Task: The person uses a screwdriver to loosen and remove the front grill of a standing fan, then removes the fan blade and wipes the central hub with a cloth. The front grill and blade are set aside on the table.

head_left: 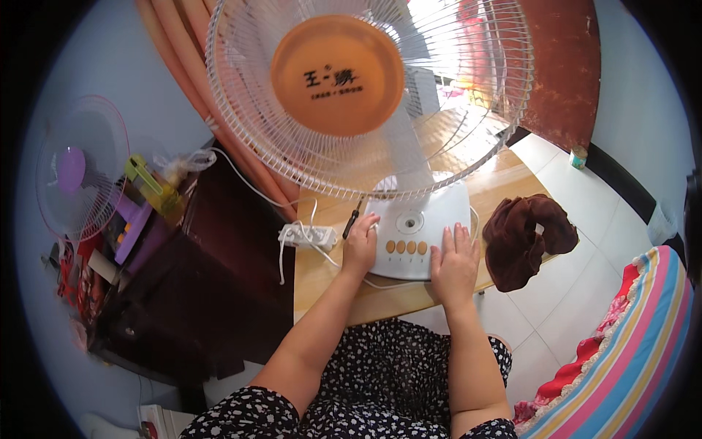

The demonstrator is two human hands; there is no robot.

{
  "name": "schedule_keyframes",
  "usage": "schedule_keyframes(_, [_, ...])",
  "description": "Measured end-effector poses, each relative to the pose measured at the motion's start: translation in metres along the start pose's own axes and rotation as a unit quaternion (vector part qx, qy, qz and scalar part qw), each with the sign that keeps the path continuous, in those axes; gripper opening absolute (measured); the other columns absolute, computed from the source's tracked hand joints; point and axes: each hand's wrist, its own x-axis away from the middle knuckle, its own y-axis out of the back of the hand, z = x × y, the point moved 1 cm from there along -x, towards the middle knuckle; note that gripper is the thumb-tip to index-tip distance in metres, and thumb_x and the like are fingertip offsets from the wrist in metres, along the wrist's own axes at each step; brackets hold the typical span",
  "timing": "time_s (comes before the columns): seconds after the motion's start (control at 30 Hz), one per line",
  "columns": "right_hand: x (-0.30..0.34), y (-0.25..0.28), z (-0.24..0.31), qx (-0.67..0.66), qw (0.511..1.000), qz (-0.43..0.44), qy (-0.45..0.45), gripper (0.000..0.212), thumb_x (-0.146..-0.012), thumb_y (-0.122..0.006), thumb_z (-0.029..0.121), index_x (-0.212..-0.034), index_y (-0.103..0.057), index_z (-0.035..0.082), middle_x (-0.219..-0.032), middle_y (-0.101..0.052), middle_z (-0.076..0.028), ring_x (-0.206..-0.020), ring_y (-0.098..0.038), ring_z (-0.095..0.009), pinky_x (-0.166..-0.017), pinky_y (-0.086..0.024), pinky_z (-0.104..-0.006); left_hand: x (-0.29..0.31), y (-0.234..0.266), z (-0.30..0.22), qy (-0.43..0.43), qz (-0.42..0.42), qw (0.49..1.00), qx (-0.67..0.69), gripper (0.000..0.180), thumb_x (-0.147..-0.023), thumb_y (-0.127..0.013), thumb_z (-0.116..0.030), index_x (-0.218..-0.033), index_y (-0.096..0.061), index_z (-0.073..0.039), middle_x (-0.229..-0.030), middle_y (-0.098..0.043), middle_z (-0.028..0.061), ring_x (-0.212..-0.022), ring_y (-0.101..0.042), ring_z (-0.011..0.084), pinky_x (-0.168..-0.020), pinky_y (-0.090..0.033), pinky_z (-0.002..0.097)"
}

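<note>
Head view: white fan [358, 117] upright on tabletop [314, 282], guard [395, 194] fitted, hands not yet off base [402, 267]. Left hand [360, 246]: fingers bent at edge, grip uncertain; right hand [456, 267]: fingers extended, flat. Brown cloth [504, 249] aside.

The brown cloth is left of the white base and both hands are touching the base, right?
Not quite: the head view shows the brown cloth right of the white base. The left hand and right hand do touch the base.
</note>
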Motion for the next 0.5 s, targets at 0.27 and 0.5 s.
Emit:
schedule_keyframes(0.27, [-0.001, -0.01, -0.003, 0.039, 0.999, -0.005, -0.006, 0.047, -0.092, -0.051, 0.029, -0.13, -0.051, 0.001, -0.142, -0.043, -0.017, -0.134, -0.036, -0.031, -0.112, -0.02, -0.0478, -0.001, 0.021, 0.003, 0.029, 0.029, 0.998, 0.044, 0.018, -0.092, -0.052, -0.016, -0.102, -0.062, -0.005, -0.111, -0.062, 0.0173, -0.106, -0.057, 0.0338, -0.091, -0.044, 0.042])
schedule_keyframes(0.5, [-0.006, 0.001, 0.007, -0.03, 0.994, -0.098, 0.034, 0.036, -0.087, -0.059, 0.016, -0.121, -0.057, 0.004, -0.13, -0.052, -0.011, -0.125, -0.044, -0.029, -0.11, -0.022, -0.0506, -0.056, 0.047, 0.033, 0.146, 0.123, 0.964, -0.187, 0.031, -0.092, -0.055, -0.037, -0.101, -0.066, -0.01, -0.1, -0.065, 0.015, -0.094, -0.064, 0.028, -0.08, -0.048, 0.0417])
